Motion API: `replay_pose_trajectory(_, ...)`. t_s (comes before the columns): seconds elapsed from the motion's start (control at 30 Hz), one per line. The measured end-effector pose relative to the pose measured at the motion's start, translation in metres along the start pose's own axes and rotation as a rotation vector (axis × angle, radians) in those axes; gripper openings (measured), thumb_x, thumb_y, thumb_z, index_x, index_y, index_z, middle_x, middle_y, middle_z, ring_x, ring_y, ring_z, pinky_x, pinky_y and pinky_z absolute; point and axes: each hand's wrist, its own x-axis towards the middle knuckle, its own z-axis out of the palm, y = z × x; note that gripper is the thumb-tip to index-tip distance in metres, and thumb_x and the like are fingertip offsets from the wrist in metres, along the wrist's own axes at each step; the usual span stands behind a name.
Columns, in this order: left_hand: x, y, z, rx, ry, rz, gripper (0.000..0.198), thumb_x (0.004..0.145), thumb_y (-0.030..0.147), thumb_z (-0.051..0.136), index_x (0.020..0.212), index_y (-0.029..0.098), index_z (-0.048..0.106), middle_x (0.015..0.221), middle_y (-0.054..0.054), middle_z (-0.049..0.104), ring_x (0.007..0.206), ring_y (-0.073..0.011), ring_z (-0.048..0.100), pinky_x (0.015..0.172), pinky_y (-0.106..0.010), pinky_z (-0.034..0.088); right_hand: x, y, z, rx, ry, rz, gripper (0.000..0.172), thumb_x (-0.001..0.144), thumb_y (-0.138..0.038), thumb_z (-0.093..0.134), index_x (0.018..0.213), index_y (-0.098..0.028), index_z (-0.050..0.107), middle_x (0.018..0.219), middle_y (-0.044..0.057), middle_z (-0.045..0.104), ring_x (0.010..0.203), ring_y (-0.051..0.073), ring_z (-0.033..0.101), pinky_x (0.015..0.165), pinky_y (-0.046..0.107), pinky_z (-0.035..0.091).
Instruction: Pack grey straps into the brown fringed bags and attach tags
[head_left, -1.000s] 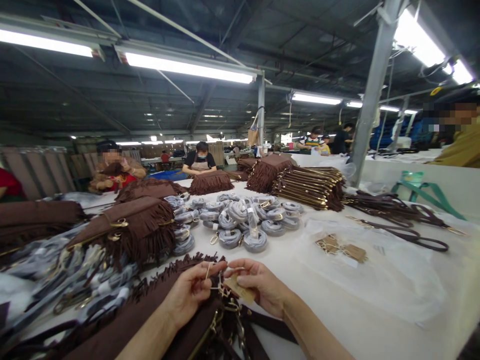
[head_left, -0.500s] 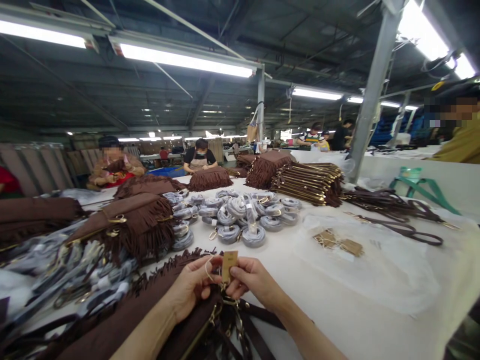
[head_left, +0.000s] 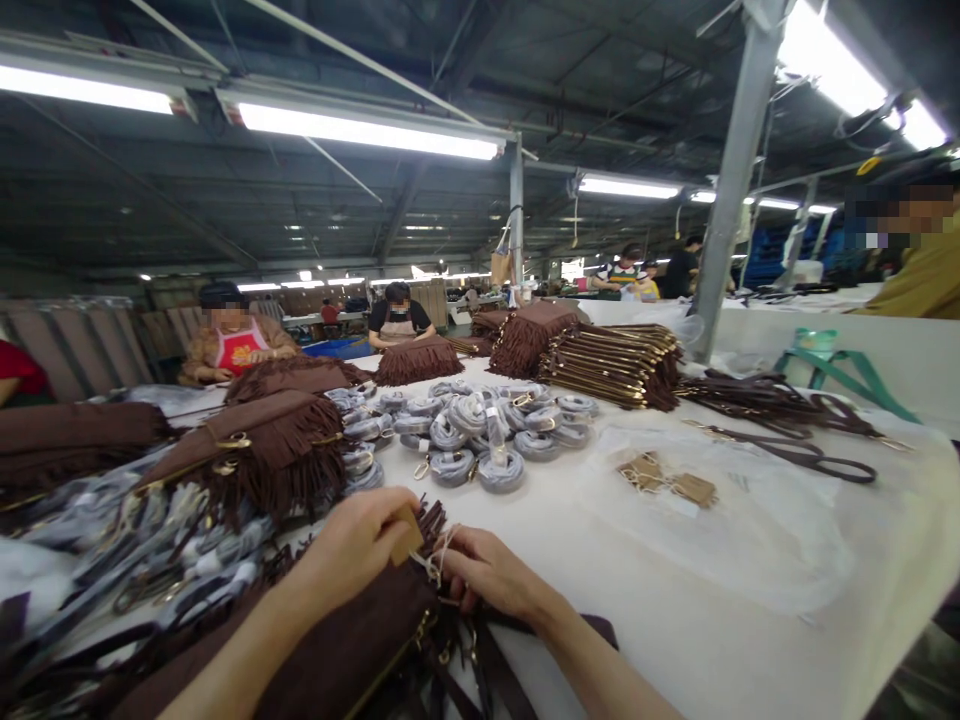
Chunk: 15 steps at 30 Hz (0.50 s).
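At the front of the table my left hand (head_left: 365,535) pinches a tan paper tag (head_left: 405,535). Close beside it on the right, my right hand (head_left: 484,568) has its fingers closed on the tag's pale string (head_left: 442,548). Both hands are just above a dark brown bag (head_left: 352,640) with a gold zipper, metal clasps and fringe behind it. Dark straps lie under and beyond my right hand. Further tan tags (head_left: 694,488) rest on a clear plastic sheet (head_left: 757,545) to the right.
Wrapped grey strap coils (head_left: 501,470) lie mid-table. Fringed brown bags (head_left: 262,450) are piled left and at the back, beside a stack with gold zippers (head_left: 607,362). Loose brown straps (head_left: 795,425) lie right. Two people (head_left: 236,340) sit across the table.
The tag has moved left and tilted with my left hand, which has turned over it. My right hand has left the tag and now holds its string, slightly lower.
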Motion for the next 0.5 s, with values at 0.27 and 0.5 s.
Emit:
replay_pose_trajectory(0.27, -0.042, 0.011, -0.064, 0.461, 0.007, -0.019, 0.067, 0.075, 0.028, 0.068, 0.137, 0.016, 0.048, 0.119, -0.011, 0.069, 0.1, -0.0266, 0.066, 0.088, -0.034, 0.05, 0.001, 0.012, -0.002, -0.136, -0.064, -0.085, 0.027, 0.056, -0.008, 0.047, 0.079, -0.017, 0.06, 0.063, -0.005, 0.055, 0.055, 0.01, 0.049, 0.049, 0.019, 0.037)
replay_pose_trajectory(0.5, -0.138, -0.048, -0.027, 0.861, -0.322, -0.145, 0.081, 0.07, 0.027, 0.066, 0.145, 0.015, 0.038, 0.156, -0.015, 0.017, 0.145, -0.0392, 0.007, 0.115, -0.062, -0.001, 0.002, 0.011, 0.003, -0.039, -0.039, -0.083, 0.026, 0.059, -0.016, 0.047, 0.08, -0.021, 0.062, 0.069, -0.003, 0.062, 0.052, 0.011, 0.05, 0.048, 0.023, 0.044)
